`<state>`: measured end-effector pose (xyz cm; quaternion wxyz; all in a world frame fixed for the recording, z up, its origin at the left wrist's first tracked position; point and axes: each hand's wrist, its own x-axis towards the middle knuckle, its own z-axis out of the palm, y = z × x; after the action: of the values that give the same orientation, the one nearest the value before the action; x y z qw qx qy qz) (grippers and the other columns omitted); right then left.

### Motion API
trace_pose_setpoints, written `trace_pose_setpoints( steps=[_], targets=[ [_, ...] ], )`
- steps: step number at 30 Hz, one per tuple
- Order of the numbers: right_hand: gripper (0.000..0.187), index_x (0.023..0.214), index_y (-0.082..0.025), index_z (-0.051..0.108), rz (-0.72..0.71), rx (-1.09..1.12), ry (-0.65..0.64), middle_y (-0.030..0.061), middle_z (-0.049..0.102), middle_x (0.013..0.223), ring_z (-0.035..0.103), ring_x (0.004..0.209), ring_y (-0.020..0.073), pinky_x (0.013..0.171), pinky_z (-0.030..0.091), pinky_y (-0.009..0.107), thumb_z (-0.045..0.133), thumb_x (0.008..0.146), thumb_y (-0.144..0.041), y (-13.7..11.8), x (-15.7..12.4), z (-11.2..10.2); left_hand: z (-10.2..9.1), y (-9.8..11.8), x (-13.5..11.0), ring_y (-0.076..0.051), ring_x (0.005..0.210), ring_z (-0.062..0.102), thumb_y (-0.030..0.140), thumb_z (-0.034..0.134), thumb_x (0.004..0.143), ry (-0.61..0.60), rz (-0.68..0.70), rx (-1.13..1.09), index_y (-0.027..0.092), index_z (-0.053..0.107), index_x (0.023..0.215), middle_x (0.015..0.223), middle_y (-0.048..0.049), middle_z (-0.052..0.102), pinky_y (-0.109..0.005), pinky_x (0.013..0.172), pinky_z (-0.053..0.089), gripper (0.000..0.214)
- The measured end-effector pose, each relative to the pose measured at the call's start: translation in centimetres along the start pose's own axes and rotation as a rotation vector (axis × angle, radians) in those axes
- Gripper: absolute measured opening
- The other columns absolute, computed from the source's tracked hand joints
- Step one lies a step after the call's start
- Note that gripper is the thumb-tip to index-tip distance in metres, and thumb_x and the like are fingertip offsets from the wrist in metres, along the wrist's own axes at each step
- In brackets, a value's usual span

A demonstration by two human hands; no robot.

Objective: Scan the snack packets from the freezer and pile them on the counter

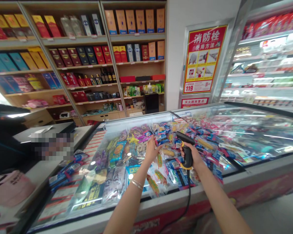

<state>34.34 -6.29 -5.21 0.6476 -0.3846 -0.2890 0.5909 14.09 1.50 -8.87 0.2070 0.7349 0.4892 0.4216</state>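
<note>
My right hand is wrapped round the grip of a black and yellow barcode scanner. The scanner's head points left, and its cable hangs down over the front of the freezer. My left hand, a bracelet on its wrist, is just left of the scanner with thumb and fingers apart. Beneath and around it, packaged snacks lie heaped on the glass-topped chest freezer. A blue packet is close to its fingertips; whether they touch is unclear. Clear packs with yellow snacks lie between my hands.
At left, a counter adjoins the freezer, with a pink bag and a dark-clothed person beside it. Boxed goods fill wooden shelves behind. A red fire-hydrant poster hangs on the wall; a lit display fridge stands right.
</note>
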Motion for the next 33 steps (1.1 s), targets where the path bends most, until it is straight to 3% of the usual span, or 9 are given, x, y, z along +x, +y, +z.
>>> trace_pose_setpoints(
  steps=[6, 10, 14, 19, 26, 33],
  targets=[
    [0.018, 0.071, -0.017, 0.059, 0.015, -0.017, 0.003, 0.0001, 0.057, 0.056, 0.047, 0.039, 0.0088, 0.034, 0.042, 0.019, 0.071, 0.065, -0.030, -0.2, -0.1, 0.0, -0.8, 0.8, -0.2, -0.025, 0.114, 0.053, 0.020, 0.076, 0.064, 0.073, -0.043, -0.167, 0.020, 0.051, 0.124, 0.125, -0.0123, 0.050, -0.043, 0.101, 0.041, 0.065],
    [0.012, 0.068, -0.019, 0.060, 0.088, -0.032, 0.024, 0.0024, 0.055, 0.056, 0.046, 0.039, 0.0103, 0.032, 0.041, 0.021, 0.068, 0.066, -0.028, -0.8, -0.2, 0.2, -1.3, 1.5, -0.5, -0.019, 0.097, 0.059, 0.012, 0.080, 0.057, 0.114, -0.097, -0.239, 0.021, 0.054, 0.118, 0.120, -0.0088, 0.048, -0.038, 0.093, 0.049, 0.067],
    [0.010, 0.066, -0.020, 0.061, 0.134, -0.017, 0.048, 0.0037, 0.055, 0.055, 0.045, 0.038, 0.0106, 0.031, 0.038, 0.021, 0.067, 0.067, -0.028, -1.8, -1.1, 1.1, -1.7, 2.2, -0.6, -0.016, 0.090, 0.059, 0.005, 0.076, 0.056, 0.155, -0.106, -0.298, 0.021, 0.053, 0.115, 0.120, -0.0085, 0.046, -0.037, 0.088, 0.052, 0.065],
    [0.017, 0.065, -0.018, 0.060, 0.024, -0.093, 0.012, 0.0018, 0.056, 0.054, 0.048, 0.038, 0.0106, 0.032, 0.040, 0.021, 0.072, 0.063, -0.030, -2.6, -2.3, 3.0, -3.0, 2.9, -0.4, -0.014, 0.087, 0.059, 0.005, 0.073, 0.059, 0.159, -0.047, -0.377, 0.020, 0.049, 0.116, 0.122, -0.0100, 0.042, -0.036, 0.083, 0.054, 0.064],
    [0.027, 0.067, -0.016, 0.061, -0.136, -0.307, -0.101, 0.0007, 0.059, 0.053, 0.050, 0.037, 0.0115, 0.035, 0.040, 0.023, 0.074, 0.064, -0.039, -2.2, -4.6, 6.1, -7.4, 1.9, -0.3, -0.024, 0.114, 0.053, 0.002, 0.060, 0.067, 0.303, 0.135, -0.144, 0.020, 0.047, 0.118, 0.118, -0.0100, 0.054, -0.039, 0.095, 0.047, 0.055],
    [0.032, 0.060, -0.017, 0.059, -0.245, -0.670, -0.297, 0.0018, 0.057, 0.046, 0.052, 0.038, 0.0134, 0.042, 0.042, 0.026, 0.069, 0.073, -0.044, -0.9, -5.2, 8.2, -9.7, -0.6, -1.7, -0.026, 0.115, 0.056, 0.001, 0.053, 0.072, 0.370, -0.003, 0.101, 0.021, 0.046, 0.124, 0.124, -0.0102, 0.059, -0.039, 0.094, 0.046, 0.056]
  ],
)
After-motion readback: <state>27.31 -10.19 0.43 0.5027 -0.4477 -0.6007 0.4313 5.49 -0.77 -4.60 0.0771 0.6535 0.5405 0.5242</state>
